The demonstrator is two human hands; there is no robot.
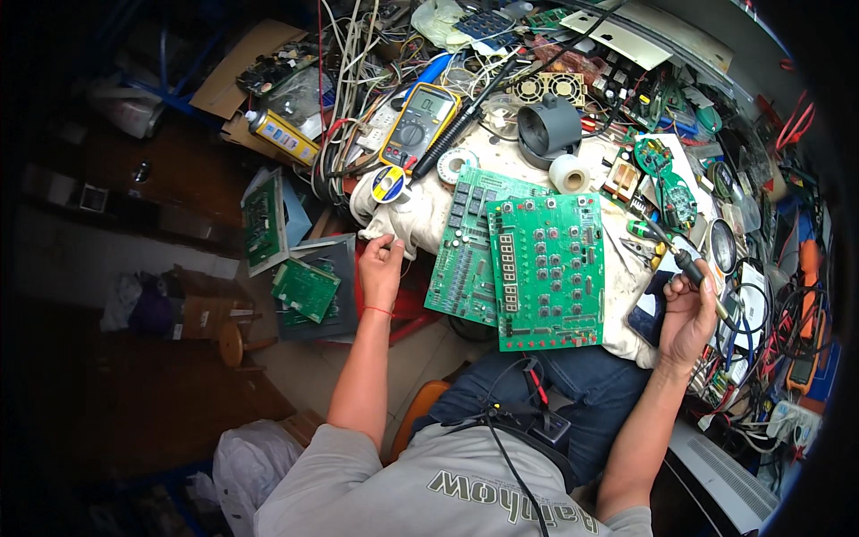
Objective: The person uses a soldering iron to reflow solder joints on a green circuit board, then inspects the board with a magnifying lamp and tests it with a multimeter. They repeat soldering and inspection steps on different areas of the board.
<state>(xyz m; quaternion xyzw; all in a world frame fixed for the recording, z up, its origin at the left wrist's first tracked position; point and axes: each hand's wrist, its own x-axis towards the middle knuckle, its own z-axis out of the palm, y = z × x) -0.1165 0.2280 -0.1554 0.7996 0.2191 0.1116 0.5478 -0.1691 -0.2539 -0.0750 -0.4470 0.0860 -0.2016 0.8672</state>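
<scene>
Along the near edge of the white cloth (407, 219), a green display board (559, 273) overlaps a second green board (458, 259) to its left, and their near ends seem to jut past the support toward the lap (582, 385). A tug on the cloth could therefore slide both off; the left hand (382, 268) has its fingers at the cloth's left edge, though whether they pinch it or merely touch it, I cannot tell. To the right, the right hand (691, 318) has its fingers closed around a pen-like tool (687, 266), apart from the boards. Should its tip be hot, a careless swing could mark the dark phone-like slab (646, 309) near that hand. The display board hides much of the second one; fingers cover part of the tool, leaving its working end hard to make out; the left rim sinks into darkness.
</scene>
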